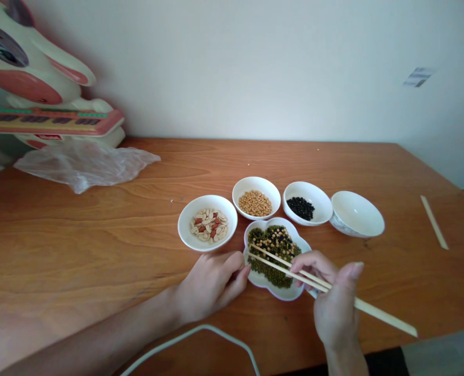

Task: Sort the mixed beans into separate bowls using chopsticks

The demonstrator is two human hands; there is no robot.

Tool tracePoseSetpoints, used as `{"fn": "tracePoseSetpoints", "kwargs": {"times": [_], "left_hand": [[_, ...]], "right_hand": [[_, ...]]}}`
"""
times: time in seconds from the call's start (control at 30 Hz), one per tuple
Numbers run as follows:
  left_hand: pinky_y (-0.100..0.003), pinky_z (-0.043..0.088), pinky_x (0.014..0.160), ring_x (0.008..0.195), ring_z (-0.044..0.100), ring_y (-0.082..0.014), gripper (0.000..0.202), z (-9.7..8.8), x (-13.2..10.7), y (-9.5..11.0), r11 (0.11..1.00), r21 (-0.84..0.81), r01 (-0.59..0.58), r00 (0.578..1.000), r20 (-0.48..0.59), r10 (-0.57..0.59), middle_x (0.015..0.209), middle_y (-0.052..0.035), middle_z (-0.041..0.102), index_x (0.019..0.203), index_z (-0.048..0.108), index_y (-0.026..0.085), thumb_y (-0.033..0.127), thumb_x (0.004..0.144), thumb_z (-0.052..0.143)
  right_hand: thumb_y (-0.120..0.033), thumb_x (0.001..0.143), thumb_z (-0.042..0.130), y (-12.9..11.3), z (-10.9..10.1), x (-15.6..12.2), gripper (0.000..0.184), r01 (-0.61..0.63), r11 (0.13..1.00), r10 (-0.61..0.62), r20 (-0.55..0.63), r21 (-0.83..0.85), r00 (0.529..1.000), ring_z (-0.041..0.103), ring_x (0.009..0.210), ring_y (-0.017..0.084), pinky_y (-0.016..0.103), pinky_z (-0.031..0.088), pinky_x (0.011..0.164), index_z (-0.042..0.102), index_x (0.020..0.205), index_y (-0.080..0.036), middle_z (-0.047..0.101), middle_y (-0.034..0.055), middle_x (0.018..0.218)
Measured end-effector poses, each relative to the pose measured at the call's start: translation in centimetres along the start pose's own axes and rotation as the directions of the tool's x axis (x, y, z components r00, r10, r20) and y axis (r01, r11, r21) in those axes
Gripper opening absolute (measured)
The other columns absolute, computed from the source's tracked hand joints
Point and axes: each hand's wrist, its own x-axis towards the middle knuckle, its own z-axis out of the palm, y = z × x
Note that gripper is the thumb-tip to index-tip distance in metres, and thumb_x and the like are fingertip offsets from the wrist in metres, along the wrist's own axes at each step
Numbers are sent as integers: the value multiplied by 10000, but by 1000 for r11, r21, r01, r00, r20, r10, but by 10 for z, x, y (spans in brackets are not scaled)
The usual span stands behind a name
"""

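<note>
My right hand (333, 300) is closed around a pair of wooden chopsticks (282, 263), whose tips rest over a flower-shaped white dish (290, 292) full of mixed green, black and yellow beans. My left hand (212, 284) lies on the wooden table with fingers loosely curled, fingertips touching the dish's left rim. Behind the dish stand a white bowl of peanuts (207, 225), a bowl of yellow soybeans (256, 198), a bowl of black beans (307, 202) and a white bowl (356, 213) with nothing in it.
A crumpled clear plastic bag (85, 163) lies at the back left, before a large cartoon-animal toy (39, 83). A paper chopstick sleeve (434, 222) lies at the right. A white cable (200, 339) loops by the near table edge.
</note>
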Motion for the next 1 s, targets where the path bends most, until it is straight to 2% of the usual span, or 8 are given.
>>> {"fn": "tracePoseSetpoints", "kwargs": {"times": [0.13, 0.23, 0.43, 0.77, 1.0], "left_hand": [[-246, 376, 551, 556, 551, -103, 172, 0, 1, 1, 1000, -12, 6, 1000, -31, -6, 728, 34, 636, 893, 502, 222, 216, 1065, 492], [-258, 405, 567, 583, 580, -116, 167, -3, 1, 2, 1000, -1, 5, 1000, -4, -5, 749, 24, 647, 908, 506, 223, 220, 1073, 478], [-273, 429, 587, 595, 588, -122, 171, -7, 2, 4, 1000, -23, 2, 999, 35, -1, 759, 14, 656, 908, 500, 224, 226, 1078, 480], [-272, 379, 551, 562, 552, -109, 207, -5, 1, 3, 1000, 5, -17, 999, 31, 17, 723, 40, 606, 878, 472, 228, 202, 1084, 470], [-272, 388, 555, 572, 564, -114, 188, -5, 1, 5, 999, 29, -42, 999, 23, 42, 741, 35, 621, 896, 462, 231, 190, 1079, 473]], "right_hand": [[-887, 939, -9, -2, 6, 3, 1013, -3, 1000, 3, -56, 4, 998, 600, 555, 185, 295, 464, 505, 724, 707, -228, 651, 69, 593], [-877, 952, 6, -1, 7, 4, 996, 7, 1000, -6, -58, 4, 998, 601, 550, 187, 298, 455, 498, 714, 694, -226, 651, 72, 589], [-715, 1075, 181, 3, 8, -4, 817, 28, 999, -30, -81, -30, 996, 603, 575, 178, 291, 448, 531, 725, 707, -228, 648, 56, 598], [-692, 1081, 149, 2, 10, -12, 768, 101, 993, -100, 17, -54, 995, 629, 678, 200, 322, 469, 605, 704, 793, -246, 671, 52, 712], [-593, 1115, 230, 3, 10, -15, 650, 106, 992, -104, 30, -71, 994, 614, 694, 188, 310, 470, 615, 706, 839, -249, 687, 46, 768]]}}
